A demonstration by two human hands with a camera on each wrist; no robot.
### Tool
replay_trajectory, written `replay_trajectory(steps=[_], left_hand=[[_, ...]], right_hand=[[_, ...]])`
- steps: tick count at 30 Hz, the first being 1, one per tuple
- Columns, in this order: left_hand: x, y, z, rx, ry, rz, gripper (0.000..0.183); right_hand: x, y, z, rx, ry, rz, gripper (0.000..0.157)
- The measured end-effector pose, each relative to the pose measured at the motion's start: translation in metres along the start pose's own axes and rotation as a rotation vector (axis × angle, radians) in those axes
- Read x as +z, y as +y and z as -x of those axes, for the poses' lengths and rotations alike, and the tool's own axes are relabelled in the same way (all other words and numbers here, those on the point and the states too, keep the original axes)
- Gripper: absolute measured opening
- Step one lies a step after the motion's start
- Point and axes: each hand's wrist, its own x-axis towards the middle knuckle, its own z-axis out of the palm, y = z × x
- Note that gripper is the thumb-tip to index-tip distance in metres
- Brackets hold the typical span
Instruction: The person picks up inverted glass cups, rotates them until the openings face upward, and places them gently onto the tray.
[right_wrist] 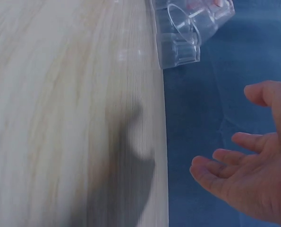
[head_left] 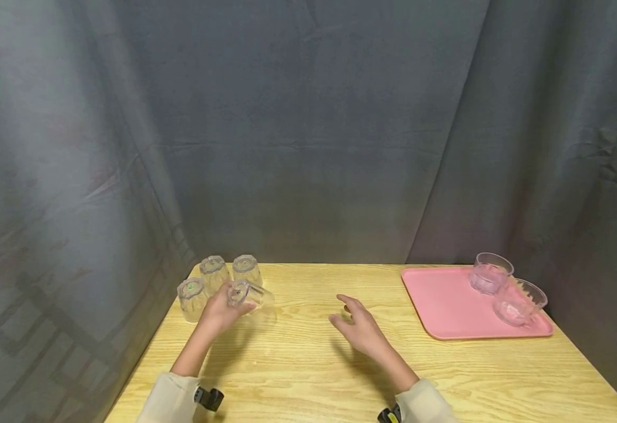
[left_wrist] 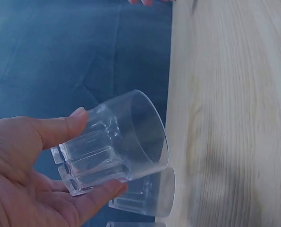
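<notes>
My left hand (head_left: pixel 221 310) grips a clear plastic-looking tumbler (head_left: pixel 251 295) near its faceted base, thumb on one side and fingers on the other. In the left wrist view this tumbler (left_wrist: pixel 113 142) is tilted, its wide mouth pointing away from the palm. Close behind the hand, three similar tumblers stand upside down: one at the left (head_left: pixel 192 298), one at the back (head_left: pixel 215 273) and one beside it (head_left: pixel 247 270). My right hand (head_left: pixel 362 329) hovers over the middle of the table, fingers spread and slightly bent, holding nothing; its palm (right_wrist: pixel 258 189) shows in the right wrist view.
A pink tray (head_left: pixel 456 305) lies at the right of the wooden table (head_left: pixel 298 364). Two clear glass bowls, a rear one (head_left: pixel 490 275) and a front one (head_left: pixel 519 304), stand on its right part. Grey curtains (head_left: pixel 298 147) hang behind and along both sides.
</notes>
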Motion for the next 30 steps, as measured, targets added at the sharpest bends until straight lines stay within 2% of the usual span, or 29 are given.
replay_trajectory(steps=[5,14,21,30], left_hand=[[0.001,0.004,0.004,-0.006,-0.008,0.074,0.083],[0.008,0.003,0.012,0.029,-0.035,0.189,0.086],[0.016,0.008,0.016,0.045,-0.021,0.271,0.08],[0.026,0.012,0.018,0.031,-0.026,0.462,0.079]], right_hand=[[0.004,-0.002,-0.002,-0.005,-0.011,-0.018,0.061],[0.011,-0.005,-0.001,-0.003,-0.04,-0.076,0.064],[0.017,-0.006,-0.004,-0.002,-0.055,-0.114,0.063],[0.022,-0.012,-0.006,-0.021,-0.078,-0.145,0.063]])
